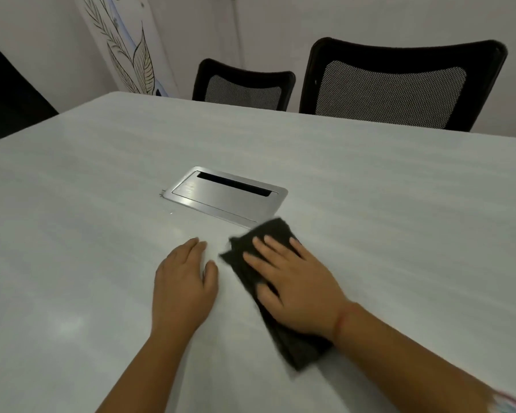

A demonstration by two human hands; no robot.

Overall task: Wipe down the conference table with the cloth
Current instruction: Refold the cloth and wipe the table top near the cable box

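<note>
Right hand (pixel 295 287), fingers (pixel 276 247) straight, presses cloth (pixel 298 344) by hatch (pixel 221 198); left hand (pixel 182 290) flat on table (pixel 399 204).

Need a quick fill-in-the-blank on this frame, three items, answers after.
1. The right hand presses flat on a dark ____.
2. The left hand rests on the table, holding ____.
3. Across the table stand ____ black mesh chairs.
Missing: cloth; nothing; two.
</note>
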